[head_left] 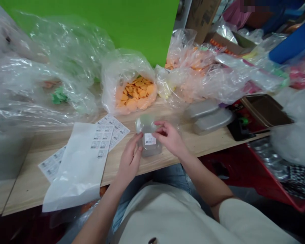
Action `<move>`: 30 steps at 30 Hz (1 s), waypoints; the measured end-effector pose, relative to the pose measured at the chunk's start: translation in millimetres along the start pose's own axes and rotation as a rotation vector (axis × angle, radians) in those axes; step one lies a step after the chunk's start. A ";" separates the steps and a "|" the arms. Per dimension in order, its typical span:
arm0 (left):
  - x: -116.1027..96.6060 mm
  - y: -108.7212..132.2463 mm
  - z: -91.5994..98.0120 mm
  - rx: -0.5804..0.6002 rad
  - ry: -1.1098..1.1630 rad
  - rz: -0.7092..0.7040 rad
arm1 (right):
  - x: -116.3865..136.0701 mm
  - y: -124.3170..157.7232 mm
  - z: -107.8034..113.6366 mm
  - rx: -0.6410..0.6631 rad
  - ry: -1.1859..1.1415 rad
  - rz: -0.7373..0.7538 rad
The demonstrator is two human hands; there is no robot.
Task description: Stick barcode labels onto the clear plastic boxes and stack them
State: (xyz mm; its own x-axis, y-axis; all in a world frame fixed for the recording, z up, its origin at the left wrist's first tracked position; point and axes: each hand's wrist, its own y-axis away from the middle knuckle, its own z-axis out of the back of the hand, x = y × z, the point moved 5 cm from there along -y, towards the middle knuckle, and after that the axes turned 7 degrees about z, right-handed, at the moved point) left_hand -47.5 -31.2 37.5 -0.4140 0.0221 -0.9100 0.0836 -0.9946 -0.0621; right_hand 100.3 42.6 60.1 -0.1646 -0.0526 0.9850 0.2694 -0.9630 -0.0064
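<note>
Panel (99, 34): I record solid bright green, top of frame.
Discs (139, 90): orange, upper centre.
Label (149, 139): white, black print, frame centre.
Tabletop (205, 143): I note pale wood grain.
Container (295, 40): blue, upper right.

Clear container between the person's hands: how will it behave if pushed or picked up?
The clear container is probably light and slightly flexible, since its see-through plastic looks thin. Likely a bit slippery, judging by the smooth, shiny surface. Unlikely to roll, as its outline is boxy.
</note>
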 end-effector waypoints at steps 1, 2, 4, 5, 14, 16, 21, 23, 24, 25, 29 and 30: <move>-0.2 0.0 0.3 -0.009 0.019 0.026 | 1.2 0.2 -1.5 0.005 0.022 0.012; -1.4 -0.3 0.7 -0.018 0.033 0.045 | 2.3 0.1 -2.5 0.010 0.048 0.023; -5.6 -2.1 1.7 -0.046 0.041 0.061 | 3.1 -0.5 -3.3 0.010 0.098 0.044; -7.7 -3.4 1.9 -0.063 0.037 0.064 | 2.9 -0.8 -3.4 0.009 0.120 0.052; -10.9 -10.5 -2.6 -0.133 -0.111 0.058 | 5.1 4.6 -6.8 0.028 0.373 0.175; -9.9 -10.5 -3.3 -0.133 -0.110 0.061 | 6.1 6.3 1.3 -0.050 0.523 0.258; -5.2 -10.4 -4.3 -0.136 -0.073 0.109 | 1.6 13.6 21.8 -0.186 0.660 0.418; -5.6 -10.8 -1.2 -0.104 -0.021 0.097 | 1.8 18.0 7.5 0.075 0.680 0.536; -6.7 -10.8 4.0 -0.117 -0.003 0.086 | 2.6 21.1 0.0 0.183 0.690 0.576; -8.1 -10.4 11.9 -0.155 0.009 0.084 | 4.2 23.5 -5.1 0.236 0.685 0.593; -11.2 -7.4 43.0 -0.198 0.233 0.300 | 17.8 28.0 -8.7 0.145 0.491 0.566; -13.0 -6.7 41.5 -0.083 0.368 0.398 | 22.1 29.6 -9.1 0.139 0.444 0.571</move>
State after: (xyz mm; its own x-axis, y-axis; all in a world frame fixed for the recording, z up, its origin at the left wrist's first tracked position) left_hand -80.3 -29.0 66.7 0.0075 -0.3053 -0.9522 0.2459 -0.9225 0.2977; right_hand 96.0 10.6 80.1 -0.3236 -0.6665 0.6717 0.5409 -0.7127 -0.4466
